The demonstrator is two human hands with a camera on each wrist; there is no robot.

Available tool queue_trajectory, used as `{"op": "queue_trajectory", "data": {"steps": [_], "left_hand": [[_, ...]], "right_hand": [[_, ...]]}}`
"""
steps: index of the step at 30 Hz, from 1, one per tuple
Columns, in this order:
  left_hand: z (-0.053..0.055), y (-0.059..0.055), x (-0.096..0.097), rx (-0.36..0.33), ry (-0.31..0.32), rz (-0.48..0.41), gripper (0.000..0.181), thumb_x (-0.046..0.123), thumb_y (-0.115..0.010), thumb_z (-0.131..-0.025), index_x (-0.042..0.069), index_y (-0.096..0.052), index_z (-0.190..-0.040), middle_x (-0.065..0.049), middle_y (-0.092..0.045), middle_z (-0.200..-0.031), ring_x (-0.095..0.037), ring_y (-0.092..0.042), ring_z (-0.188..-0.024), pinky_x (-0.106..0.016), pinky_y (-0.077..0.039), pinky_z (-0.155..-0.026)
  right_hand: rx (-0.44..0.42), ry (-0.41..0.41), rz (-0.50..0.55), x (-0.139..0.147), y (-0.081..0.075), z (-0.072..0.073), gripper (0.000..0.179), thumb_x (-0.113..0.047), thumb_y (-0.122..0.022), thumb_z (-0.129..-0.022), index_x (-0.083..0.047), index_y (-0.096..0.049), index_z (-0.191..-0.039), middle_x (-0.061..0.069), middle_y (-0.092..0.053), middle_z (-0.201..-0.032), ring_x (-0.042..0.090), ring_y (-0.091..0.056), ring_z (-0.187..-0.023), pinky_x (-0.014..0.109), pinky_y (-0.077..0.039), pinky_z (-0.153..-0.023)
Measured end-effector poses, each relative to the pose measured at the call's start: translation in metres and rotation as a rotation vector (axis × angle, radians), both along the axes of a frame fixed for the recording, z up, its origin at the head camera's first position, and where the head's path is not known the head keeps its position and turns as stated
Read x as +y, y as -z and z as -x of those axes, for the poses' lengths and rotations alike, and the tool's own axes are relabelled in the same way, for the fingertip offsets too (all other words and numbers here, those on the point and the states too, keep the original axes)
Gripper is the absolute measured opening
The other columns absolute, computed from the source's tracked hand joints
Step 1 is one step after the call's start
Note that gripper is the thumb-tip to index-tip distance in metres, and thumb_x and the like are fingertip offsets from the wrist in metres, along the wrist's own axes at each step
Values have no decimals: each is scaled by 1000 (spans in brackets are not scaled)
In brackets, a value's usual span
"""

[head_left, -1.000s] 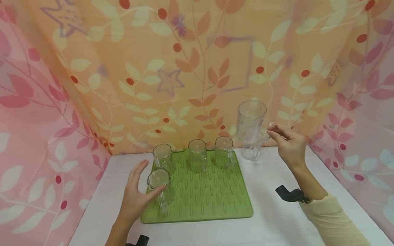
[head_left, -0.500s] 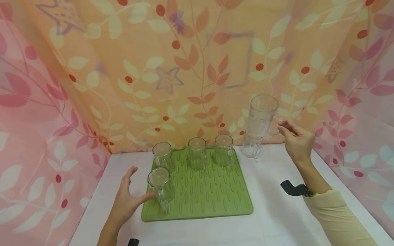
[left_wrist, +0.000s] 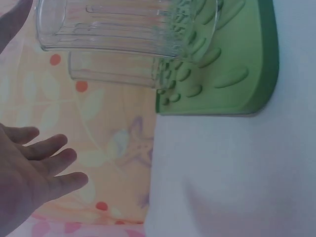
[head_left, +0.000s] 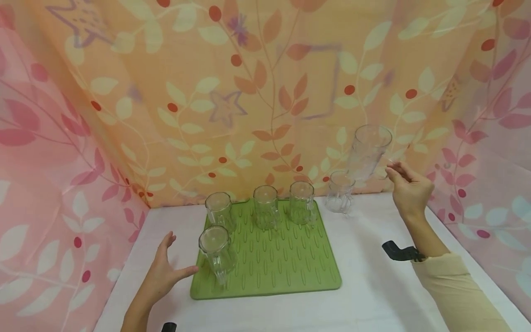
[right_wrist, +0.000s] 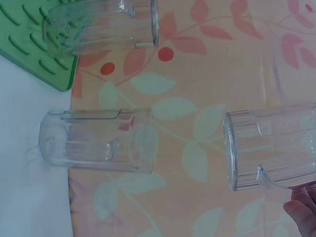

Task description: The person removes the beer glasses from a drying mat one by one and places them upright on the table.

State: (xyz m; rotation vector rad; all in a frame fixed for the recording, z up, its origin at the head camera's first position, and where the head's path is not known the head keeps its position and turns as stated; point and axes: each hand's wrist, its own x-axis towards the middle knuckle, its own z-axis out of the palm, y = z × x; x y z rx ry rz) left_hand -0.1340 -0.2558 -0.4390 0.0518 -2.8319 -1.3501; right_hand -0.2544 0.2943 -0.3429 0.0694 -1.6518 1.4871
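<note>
My right hand pinches the handle of a clear glass mug, raised at the back right with its open rim up. Below and left of it, a second clear mug stands upright on the white table. My left hand holds nothing, its fingers and thumb spread beside the left edge of the green mat. Nearest to it is a front-left mug, standing on the mat with its thick base uppermost. The right wrist view shows the raised mug apart from the standing mug.
Along the mat's back edge stand three more clear mugs, a left one, a middle one and a right one. Patterned orange cloth hangs behind the table, with pink cloth at both sides.
My right hand has moved right with its mug, away from the mug standing on the table. My left hand has drawn back leftward from the front-left mug.
</note>
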Motion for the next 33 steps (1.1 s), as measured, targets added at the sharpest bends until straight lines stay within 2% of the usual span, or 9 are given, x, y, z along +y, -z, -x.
{"op": "queue_trajectory", "data": {"steps": [4,11,15,21,27,33], "left_hand": [[-1,8,1,-50,25,21,121,33,-85,-74,-1,-1,-154,-31,-12,-158,-53,-13,-144,-74,-20,-109],[0,29,13,-134,79,48,119,42,-83,-74,-1,-6,-154,-30,-11,-159,-53,-12,-145,-70,-22,-112],[0,37,18,-134,87,78,119,44,-83,-72,-2,-10,-153,-32,-16,-157,-54,-16,-143,-70,-25,-111],[-2,47,23,-125,96,150,111,43,-85,-71,-9,-25,-148,-37,-35,-147,-55,-32,-137,-68,-34,-107],[-2,52,25,-152,111,175,110,42,-86,-70,-15,-28,-144,-39,-36,-145,-56,-33,-135,-68,-33,-107],[-4,51,29,-136,116,209,109,39,-87,-68,-17,-30,-142,-41,-38,-142,-57,-35,-133,-66,-34,-108]], "right_hand": [[-5,16,12,5,6,2,23,9,-71,-81,15,-69,-103,-20,-72,-82,-5,-68,-71,8,-55,-70],[-33,50,-12,22,28,9,21,10,-70,-82,16,-69,-102,-25,-70,-81,-8,-66,-72,6,-54,-72],[-27,54,35,28,37,13,26,13,-69,-80,17,-67,-106,-24,-70,-79,-9,-67,-72,7,-54,-72],[-69,125,13,34,46,16,23,6,-71,-82,15,-70,-104,-28,-67,-74,-11,-63,-64,4,-52,-68],[-114,158,-11,38,60,24,19,3,-71,-84,11,-72,-101,-29,-63,-72,-10,-59,-63,2,-50,-66],[-162,234,-38,40,75,29,18,4,-71,-83,9,-73,-101,-32,-58,-70,-14,-55,-64,0,-46,-65]]}}
